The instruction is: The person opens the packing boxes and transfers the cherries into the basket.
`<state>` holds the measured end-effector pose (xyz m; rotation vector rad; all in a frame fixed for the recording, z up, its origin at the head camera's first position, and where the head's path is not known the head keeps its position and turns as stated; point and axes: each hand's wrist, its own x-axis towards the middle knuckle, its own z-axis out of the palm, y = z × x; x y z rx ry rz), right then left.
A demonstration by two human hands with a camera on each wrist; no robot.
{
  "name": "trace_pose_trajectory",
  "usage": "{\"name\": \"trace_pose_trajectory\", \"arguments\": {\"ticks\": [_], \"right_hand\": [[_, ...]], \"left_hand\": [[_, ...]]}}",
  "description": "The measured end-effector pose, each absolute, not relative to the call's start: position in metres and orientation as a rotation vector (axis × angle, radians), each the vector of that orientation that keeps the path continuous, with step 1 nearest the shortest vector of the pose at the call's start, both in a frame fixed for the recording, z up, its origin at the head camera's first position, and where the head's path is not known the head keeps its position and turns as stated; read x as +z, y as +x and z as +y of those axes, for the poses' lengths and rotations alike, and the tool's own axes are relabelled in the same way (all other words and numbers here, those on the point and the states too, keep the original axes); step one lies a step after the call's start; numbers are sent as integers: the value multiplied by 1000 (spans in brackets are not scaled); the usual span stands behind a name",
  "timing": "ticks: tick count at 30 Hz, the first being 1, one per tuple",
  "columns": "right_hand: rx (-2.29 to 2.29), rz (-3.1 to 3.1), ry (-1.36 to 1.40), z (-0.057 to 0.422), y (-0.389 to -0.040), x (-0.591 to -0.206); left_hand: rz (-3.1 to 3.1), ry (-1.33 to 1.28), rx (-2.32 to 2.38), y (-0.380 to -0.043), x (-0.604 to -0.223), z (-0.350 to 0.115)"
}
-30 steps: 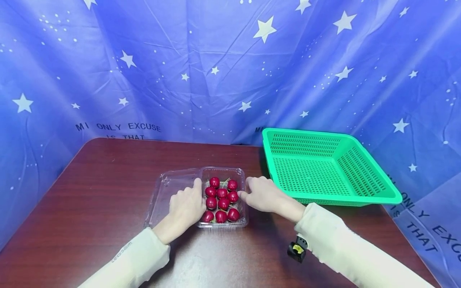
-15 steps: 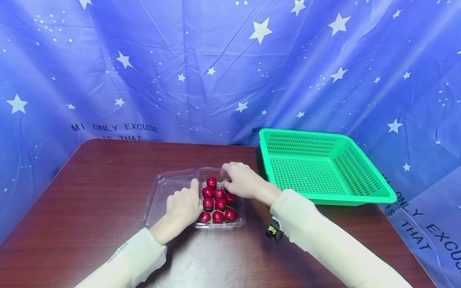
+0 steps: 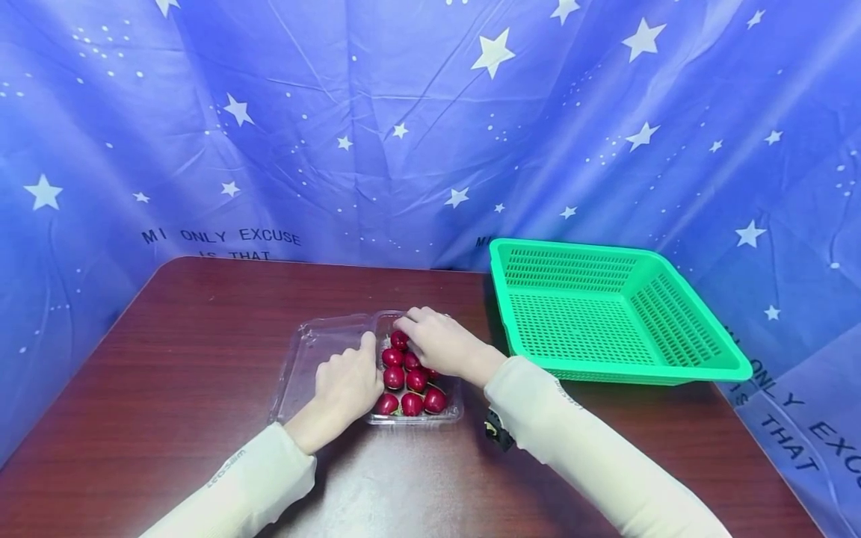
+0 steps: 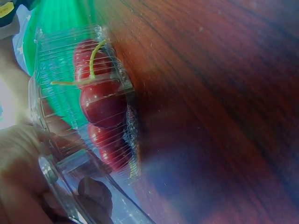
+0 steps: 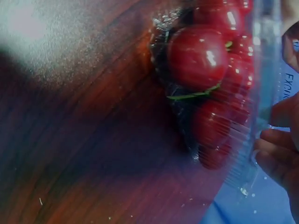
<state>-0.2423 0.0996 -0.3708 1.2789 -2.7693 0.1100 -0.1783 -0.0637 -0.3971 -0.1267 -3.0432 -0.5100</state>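
A clear plastic clamshell box [image 3: 444, 415] lies on the table with its lid [image 3: 306, 366] folded out to the left. Several red cherries [image 3: 393, 378], some with green stems, sit in rows inside it. My left hand [image 3: 346, 388] grips the box's left edge near the hinge; its thumb [image 4: 96, 191] shows through the plastic in the left wrist view. Over the back of the box, my right hand [image 3: 440, 344] reaches in with bent fingers beside the back-left cherry [image 3: 399, 340]. Those fingertips show above the rim in the right wrist view; whether they pinch anything is hidden.
A green slotted plastic basket [image 3: 729, 366] stands to the right on the brown wooden table [image 3: 222, 314]. Behind the table hangs a blue curtain [image 3: 350, 179] with white stars. A small black device [image 3: 498, 430] is strapped at the right wrist.
My right hand has moved left from the box's right side, across its back-right corner, to the back-left cherry. My left hand keeps its grip on the edge.
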Motion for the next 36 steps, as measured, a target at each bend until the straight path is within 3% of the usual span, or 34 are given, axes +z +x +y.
{"name": "trace_pose_trajectory", "arguments": {"ticks": [18,36], "right_hand": [[-162,-2702,1395,88,-247,-385],[38,-2846,1353,91,-246,-388]], "left_hand": [[-3053,-114,-521,-182,-394,-63],[-3060,-85,-550,-177,-396,-62]]}}
